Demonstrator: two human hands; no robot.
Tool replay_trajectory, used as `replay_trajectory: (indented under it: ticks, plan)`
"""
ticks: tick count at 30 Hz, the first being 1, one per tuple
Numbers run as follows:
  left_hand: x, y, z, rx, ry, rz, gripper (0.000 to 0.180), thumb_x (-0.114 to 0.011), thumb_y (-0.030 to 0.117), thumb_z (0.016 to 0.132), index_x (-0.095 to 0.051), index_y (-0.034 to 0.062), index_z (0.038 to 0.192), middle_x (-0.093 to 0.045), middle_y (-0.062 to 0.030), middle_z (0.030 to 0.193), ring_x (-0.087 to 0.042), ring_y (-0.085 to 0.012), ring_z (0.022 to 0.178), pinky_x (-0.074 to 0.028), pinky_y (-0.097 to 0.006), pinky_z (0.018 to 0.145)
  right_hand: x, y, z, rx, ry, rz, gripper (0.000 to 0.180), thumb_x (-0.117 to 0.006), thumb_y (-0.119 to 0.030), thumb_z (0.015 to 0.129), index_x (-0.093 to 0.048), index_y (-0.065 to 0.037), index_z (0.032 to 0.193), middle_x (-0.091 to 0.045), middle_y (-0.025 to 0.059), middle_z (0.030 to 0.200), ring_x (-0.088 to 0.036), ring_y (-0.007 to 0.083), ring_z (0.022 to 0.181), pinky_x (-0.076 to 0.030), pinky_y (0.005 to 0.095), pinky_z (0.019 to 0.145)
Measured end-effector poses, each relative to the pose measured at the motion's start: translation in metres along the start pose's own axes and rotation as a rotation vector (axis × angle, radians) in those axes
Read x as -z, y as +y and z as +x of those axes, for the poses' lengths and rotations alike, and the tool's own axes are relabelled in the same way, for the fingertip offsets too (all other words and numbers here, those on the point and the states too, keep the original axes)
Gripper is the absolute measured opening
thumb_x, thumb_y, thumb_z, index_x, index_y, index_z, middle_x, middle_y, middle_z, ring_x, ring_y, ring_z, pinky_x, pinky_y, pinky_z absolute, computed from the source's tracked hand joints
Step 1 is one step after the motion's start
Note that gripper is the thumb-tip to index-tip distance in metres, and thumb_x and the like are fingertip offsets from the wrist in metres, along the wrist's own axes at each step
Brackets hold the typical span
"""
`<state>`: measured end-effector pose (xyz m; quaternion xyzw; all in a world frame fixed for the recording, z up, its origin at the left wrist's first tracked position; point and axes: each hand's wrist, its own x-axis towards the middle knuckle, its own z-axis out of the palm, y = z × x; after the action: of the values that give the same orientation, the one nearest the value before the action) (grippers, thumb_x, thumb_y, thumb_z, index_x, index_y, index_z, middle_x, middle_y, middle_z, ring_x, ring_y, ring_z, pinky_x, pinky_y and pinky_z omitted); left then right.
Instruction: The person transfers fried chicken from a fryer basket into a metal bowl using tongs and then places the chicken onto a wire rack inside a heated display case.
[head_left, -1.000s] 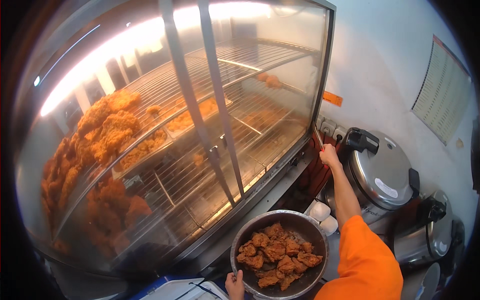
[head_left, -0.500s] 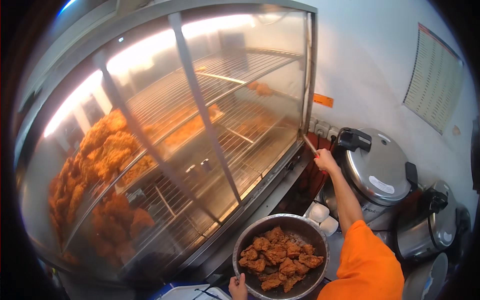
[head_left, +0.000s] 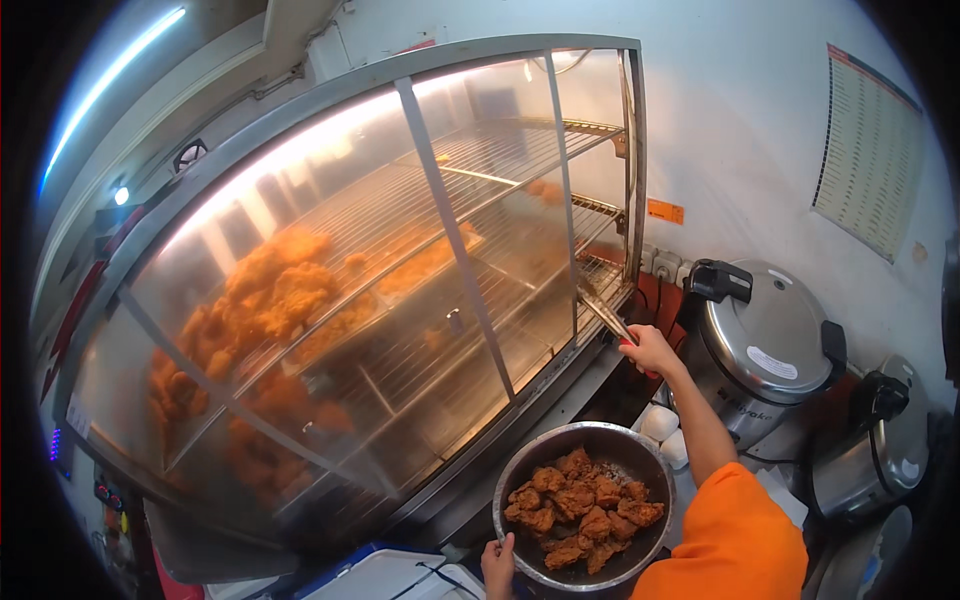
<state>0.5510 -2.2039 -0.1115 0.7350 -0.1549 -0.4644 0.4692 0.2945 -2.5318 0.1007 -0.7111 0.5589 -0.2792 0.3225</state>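
My left hand [head_left: 498, 566] is closed on the near-left rim of a round metal bowl [head_left: 507, 470], thumb on the edge. Pieces of fried chicken [head_left: 585, 508] lie in the bowl. My right arm, in an orange sleeve, reaches forward, and my right hand [head_left: 648, 352] is wrapped round the red handle of metal tongs [head_left: 604, 310]. Their far end meets the edge of a sliding glass door on a warming cabinet [head_left: 480, 250]. At the right the door stands open by a gap, with wire racks [head_left: 603, 270] showing. Behind the glass, more fried chicken [head_left: 290, 290] is heaped at the left.
Two steel lidded cookers [head_left: 765, 335] [head_left: 875, 440] stand right of my arm. White lidded shakers [head_left: 660, 425] sit between bowl and cooker. Wall plugs [head_left: 665, 265] and cords are behind. A white-and-blue box [head_left: 385, 575] lies left of my left hand.
The glass door has slid left, opening a gap at the cabinet's right end. The tongs have swung left with it. My left hand stays on the bowl; the view has shifted.
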Motion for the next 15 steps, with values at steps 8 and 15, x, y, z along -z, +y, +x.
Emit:
replay_trajectory:
  ticks: [8, 15]
  plan:
    - [0.006, -0.007, -0.001, 0.002, -0.061, -0.078, 0.046, -0.065, 0.038, 0.082, -0.058, -0.0030, 0.099, -0.060, -0.0068, 0.075, -0.057, -0.0122, 0.060, -0.046, -0.024, 0.049, -0.073, -0.019, -0.028, -0.026, -0.197, -0.017, 0.017, -0.060, -0.015, 0.082, -0.058, -0.003, 0.094, -0.059, 0.0089, 0.065, -0.060, 0.0180, 0.050, -0.047, 0.0318, 0.044]
    - [0.006, -0.012, 0.000, -0.009, -0.120, -0.066, 0.045, -0.062, 0.041, 0.083, -0.057, -0.0008, 0.099, -0.056, -0.0029, 0.070, -0.055, -0.0099, 0.058, -0.047, -0.025, 0.048, -0.102, -0.020, -0.046, 0.163, -0.063, -0.263, 0.024, -0.058, -0.020, 0.081, -0.057, -0.003, 0.098, -0.062, 0.0214, 0.091, -0.058, 0.0394, 0.090, -0.045, 0.0450, 0.077]
